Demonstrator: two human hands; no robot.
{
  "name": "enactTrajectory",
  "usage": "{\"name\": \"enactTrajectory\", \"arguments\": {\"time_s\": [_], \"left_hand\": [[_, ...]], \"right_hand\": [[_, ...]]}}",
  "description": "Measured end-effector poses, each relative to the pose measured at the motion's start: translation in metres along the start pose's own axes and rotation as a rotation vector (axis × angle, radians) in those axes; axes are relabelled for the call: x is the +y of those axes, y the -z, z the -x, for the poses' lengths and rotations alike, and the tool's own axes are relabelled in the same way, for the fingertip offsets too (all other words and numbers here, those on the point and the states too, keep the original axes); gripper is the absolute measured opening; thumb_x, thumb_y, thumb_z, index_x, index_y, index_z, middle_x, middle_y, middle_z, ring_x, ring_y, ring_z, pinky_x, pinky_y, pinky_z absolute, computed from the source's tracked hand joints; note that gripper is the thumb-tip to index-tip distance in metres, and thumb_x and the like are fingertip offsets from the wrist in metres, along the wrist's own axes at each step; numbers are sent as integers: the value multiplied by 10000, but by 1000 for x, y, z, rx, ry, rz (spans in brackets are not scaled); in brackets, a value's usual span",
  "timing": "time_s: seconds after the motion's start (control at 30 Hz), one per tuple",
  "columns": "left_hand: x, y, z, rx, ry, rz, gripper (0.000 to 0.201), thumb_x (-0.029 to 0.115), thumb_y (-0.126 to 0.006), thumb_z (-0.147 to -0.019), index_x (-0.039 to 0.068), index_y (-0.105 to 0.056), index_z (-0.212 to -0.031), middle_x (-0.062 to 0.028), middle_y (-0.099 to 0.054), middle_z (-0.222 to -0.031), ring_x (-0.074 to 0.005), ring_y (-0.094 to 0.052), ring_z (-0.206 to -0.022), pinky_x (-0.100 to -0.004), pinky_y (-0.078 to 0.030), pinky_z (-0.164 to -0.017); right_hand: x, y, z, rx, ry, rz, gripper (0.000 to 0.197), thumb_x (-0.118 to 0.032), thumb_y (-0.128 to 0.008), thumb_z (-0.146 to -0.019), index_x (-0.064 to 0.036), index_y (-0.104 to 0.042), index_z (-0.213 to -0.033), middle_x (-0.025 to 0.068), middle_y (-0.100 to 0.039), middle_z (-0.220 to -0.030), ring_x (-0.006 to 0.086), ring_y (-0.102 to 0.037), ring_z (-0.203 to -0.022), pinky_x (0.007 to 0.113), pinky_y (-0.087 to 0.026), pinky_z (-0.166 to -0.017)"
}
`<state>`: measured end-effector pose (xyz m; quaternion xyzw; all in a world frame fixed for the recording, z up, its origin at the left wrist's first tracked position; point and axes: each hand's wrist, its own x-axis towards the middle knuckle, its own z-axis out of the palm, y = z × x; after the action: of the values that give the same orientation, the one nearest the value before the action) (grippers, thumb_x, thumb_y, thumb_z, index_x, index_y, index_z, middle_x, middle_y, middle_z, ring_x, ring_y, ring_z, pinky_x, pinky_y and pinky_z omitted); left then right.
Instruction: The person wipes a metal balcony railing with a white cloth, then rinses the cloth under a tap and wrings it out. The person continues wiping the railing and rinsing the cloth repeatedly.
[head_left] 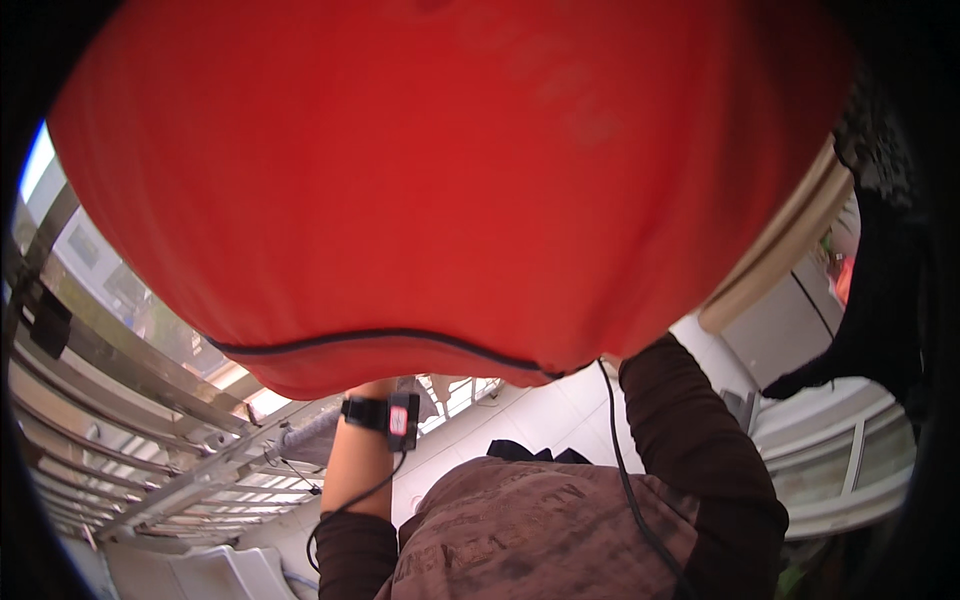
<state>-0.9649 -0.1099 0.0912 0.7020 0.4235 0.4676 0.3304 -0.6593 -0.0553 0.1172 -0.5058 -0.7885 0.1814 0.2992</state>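
Observation:
A large red piece of clothing (430, 200) hangs right in front of me and fills most of the upper view. A thin dark line runs along near its lower edge, and the exact kind of garment cannot be made out. My left forearm (358, 465) rises behind its lower edge, wearing a black strapped device (399, 420) with a cable at the wrist. The brown-sleeved right arm (690, 430) reaches up to the cloth's lower right edge. Both hands are hidden behind the red cloth, so their fingers and grip do not show.
Metal railing bars (110, 440) run along the left, with buildings beyond. White floor tiles (530, 415) lie below. Dark clothing (880, 290) and a beige cloth (770, 240) hang at the right, near a white-framed window or door (850, 460). A black cable (618, 430) dangles before my shirt.

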Motion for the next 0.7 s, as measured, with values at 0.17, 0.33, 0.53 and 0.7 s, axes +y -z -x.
{"name": "enactTrajectory", "arguments": {"time_s": [0.17,0.33,0.53,0.7], "left_hand": [[19,-42,0,-182,-9,306,432,282,-528,-932,36,-468,-1281,-139,-511,-1282,-247,-447,-1217,-342,-328,-1011],[26,-24,64,-244,70,415,427,278,-532,-931,35,-473,-1277,-141,-520,-1273,-248,-454,-1211,-340,-333,-1006],[28,4,119,-139,148,337,317,183,-542,-921,-2,-542,-1179,-147,-557,-1235,-226,-494,-1181,-324,-354,-994],[27,16,159,-152,366,339,335,139,-509,-945,-21,-497,-1239,-74,-526,-1246,-137,-467,-1164,-267,-344,-982]], "right_hand": [[-15,10,37,132,-11,91,268,-234,-636,-748,-86,-648,-972,105,-587,-925,270,-569,-870,350,-431,-814],[-27,16,54,210,51,316,241,-235,-610,-757,-72,-632,-934,107,-583,-910,272,-569,-871,353,-431,-819],[-28,23,48,253,303,794,219,-235,-578,-766,-56,-614,-888,109,-578,-893,273,-569,-872,357,-431,-825],[-18,40,26,322,594,1273,213,-235,-552,-774,-42,-599,-850,111,-575,-878,275,-569,-873,360,-431,-830]]}}
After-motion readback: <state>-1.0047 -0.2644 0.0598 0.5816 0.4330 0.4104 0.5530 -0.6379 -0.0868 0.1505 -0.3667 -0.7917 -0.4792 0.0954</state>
